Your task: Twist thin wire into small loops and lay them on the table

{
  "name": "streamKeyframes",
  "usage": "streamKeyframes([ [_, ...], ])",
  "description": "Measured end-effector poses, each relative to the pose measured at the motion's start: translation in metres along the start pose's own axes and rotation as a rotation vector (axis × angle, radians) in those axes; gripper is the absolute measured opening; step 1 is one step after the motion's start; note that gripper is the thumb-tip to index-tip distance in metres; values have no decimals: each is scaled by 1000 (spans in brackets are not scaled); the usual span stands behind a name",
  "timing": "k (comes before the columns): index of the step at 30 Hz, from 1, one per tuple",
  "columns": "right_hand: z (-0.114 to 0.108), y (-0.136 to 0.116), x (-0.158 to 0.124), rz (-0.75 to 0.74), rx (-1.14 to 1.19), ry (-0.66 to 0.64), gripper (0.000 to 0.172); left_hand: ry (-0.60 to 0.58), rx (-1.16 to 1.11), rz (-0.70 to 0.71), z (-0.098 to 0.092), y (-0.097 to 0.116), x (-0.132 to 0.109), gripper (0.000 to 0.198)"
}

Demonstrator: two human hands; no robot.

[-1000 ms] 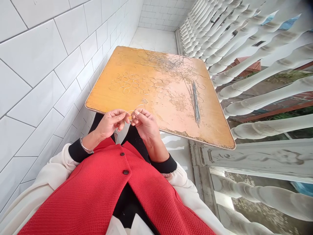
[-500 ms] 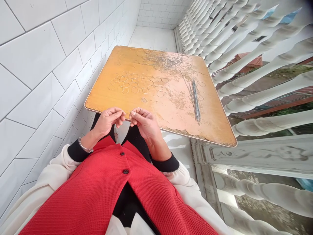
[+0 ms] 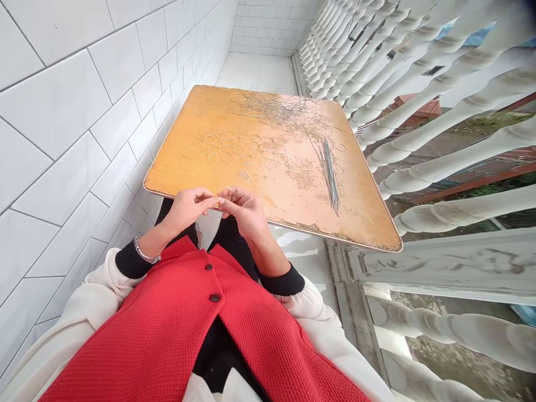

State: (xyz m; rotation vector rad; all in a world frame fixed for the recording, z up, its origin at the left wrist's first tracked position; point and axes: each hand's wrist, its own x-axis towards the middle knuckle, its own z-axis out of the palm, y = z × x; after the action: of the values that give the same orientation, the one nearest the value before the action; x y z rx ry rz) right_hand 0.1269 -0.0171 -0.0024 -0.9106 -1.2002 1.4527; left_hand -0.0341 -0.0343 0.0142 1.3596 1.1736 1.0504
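Observation:
My left hand (image 3: 189, 211) and my right hand (image 3: 248, 213) meet at the table's near edge, fingertips touching. A thin wire (image 3: 230, 190) curves up in a loop at my right fingertips, pinched there. The left thumb and fingers close on it too, though the exact grip is hidden. Beyond the hands, many small wire rings (image 3: 226, 148) lie in a patch on the wooden table (image 3: 167, 162). A bundle of straight grey wires (image 3: 330, 176) rests to the right. Farther back spreads a tangle of loose wire (image 3: 287, 109).
A white tiled wall (image 3: 67, 111) runs along the left. White balusters (image 3: 452, 212) line the right side. A small heap of tiny bits (image 3: 244, 175) lies near the table's front. The table's front edge (image 3: 310, 228) is chipped.
My hands have come together from slightly apart, the left moving right to meet the right. The wire's loop now shows above my right fingers. The view has shifted slightly.

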Motion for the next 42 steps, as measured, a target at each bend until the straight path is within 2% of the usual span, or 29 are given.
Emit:
streamKeyframes([
  [7,-7,5,3,36,58,-117,38,-85,-48,47,2,-3,3,29],
  [9,-7,7,3,39,70,-126,40,-76,-53,78,4,-7,3,28],
  [18,-5,3,-8,13,8,-43,41,223,37,259,14,-28,5,28],
  [24,-2,6,-15,-17,-101,-38,35,319,67,337,18,-31,3,31],
  [28,-1,9,-13,-32,-121,-5,30,276,-9,281,20,-28,0,32],
  [34,-1,8,-12,-9,-61,-25,27,203,-193,140,21,-28,0,35],
  [42,3,0,-16,-15,-109,15,28,201,-84,230,17,-26,-2,37],
])
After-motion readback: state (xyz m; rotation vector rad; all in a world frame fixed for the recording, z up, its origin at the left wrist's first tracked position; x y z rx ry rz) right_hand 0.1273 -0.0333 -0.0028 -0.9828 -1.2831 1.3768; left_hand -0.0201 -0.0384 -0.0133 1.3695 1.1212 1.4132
